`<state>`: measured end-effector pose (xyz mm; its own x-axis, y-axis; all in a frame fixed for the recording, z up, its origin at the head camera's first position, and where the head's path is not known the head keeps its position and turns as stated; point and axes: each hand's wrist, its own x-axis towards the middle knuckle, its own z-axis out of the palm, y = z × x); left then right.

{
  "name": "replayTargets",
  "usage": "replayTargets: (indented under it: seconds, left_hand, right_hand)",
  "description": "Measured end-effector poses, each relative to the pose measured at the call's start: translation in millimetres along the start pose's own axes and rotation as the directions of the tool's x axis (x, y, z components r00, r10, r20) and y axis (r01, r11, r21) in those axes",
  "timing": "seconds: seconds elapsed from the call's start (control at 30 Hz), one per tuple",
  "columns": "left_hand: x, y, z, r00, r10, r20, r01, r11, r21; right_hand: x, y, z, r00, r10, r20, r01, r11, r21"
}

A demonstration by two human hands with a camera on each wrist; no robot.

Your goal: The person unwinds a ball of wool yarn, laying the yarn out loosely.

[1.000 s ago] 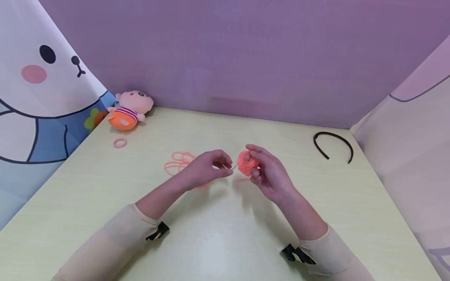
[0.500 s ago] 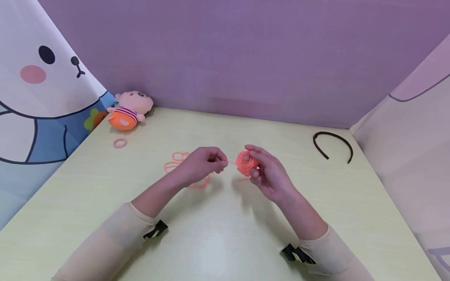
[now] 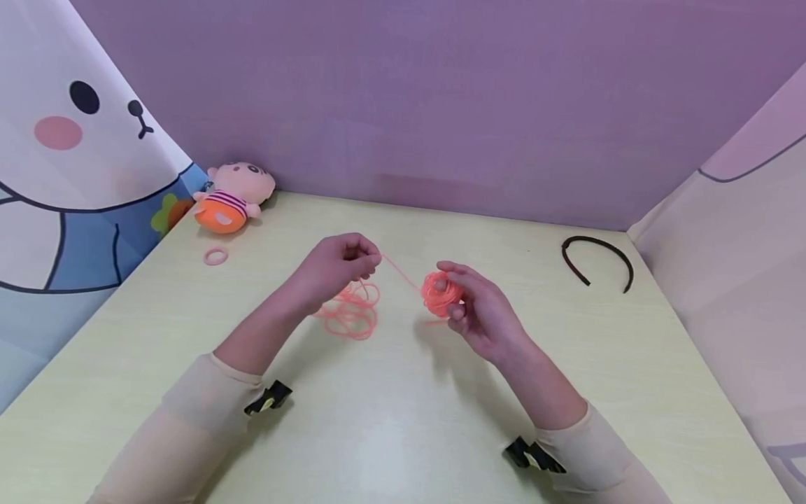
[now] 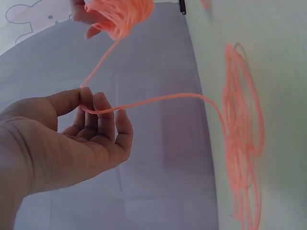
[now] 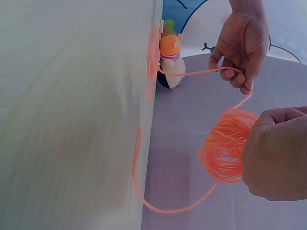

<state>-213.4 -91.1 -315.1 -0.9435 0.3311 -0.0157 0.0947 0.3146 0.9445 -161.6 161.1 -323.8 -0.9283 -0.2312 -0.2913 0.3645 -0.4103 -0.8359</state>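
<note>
My right hand (image 3: pixel 485 308) grips a small wound ball of coral yarn (image 3: pixel 439 294) above the table. In the right wrist view the ball (image 5: pixel 225 143) shows an open middle, and a loose tail (image 5: pixel 165 211) hangs from it to the table. Between thumb and index finger, my left hand (image 3: pixel 336 269) pinches the strand (image 3: pixel 401 271) that runs to the ball. From those fingers the yarn (image 4: pixel 163 98) continues down to a loose pile of loops (image 3: pixel 349 315) on the table, below the left hand.
A plush doll (image 3: pixel 233 198) in a striped top lies at the back left, with a pink ring (image 3: pixel 215 256) in front of it. A black headband (image 3: pixel 598 241) rests at the back right. Printed fabric walls (image 3: pixel 441 105) enclose the table (image 3: pixel 390 420).
My left hand has moved left and up, away from the ball, and the strand between the hands has lengthened. The right hand with the yarn ball has hardly moved.
</note>
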Motion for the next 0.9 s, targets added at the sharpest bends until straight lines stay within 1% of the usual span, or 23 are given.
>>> replayTargets:
  seconds: [0.17, 0.37, 0.57, 0.7, 0.9]
  left_hand:
    - [-0.3, 5.6, -8.8, 0.997, 0.018, -0.077, -0.02, 0.999, -0.035]
    - [-0.8, 9.7, -14.5, 0.991, 0.015, -0.134, -0.031, 0.992, -0.12]
    - [-2.9, 11.6, -19.1, 0.98, 0.042, -0.194, -0.081, 0.977, -0.199]
    - [-4.5, 13.7, -22.3, 0.972, 0.056, -0.23, -0.115, 0.961, -0.252]
    - [-5.2, 17.6, -27.6, 0.964, 0.041, -0.264, -0.124, 0.945, -0.304]
  right_hand:
    - [0, 0, 0, 1.0, 0.009, 0.006, -0.009, 1.0, -0.007]
    - [0, 0, -1, 1.0, 0.01, 0.013, -0.009, 1.0, -0.013]
    - [0, 0, -1, 0.999, 0.014, 0.036, -0.014, 1.0, -0.012]
    - [1, 0, -1, 0.999, 0.02, 0.045, -0.019, 1.0, -0.018]
    - [2, 0, -2, 0.999, 0.017, 0.037, -0.016, 0.999, -0.027]
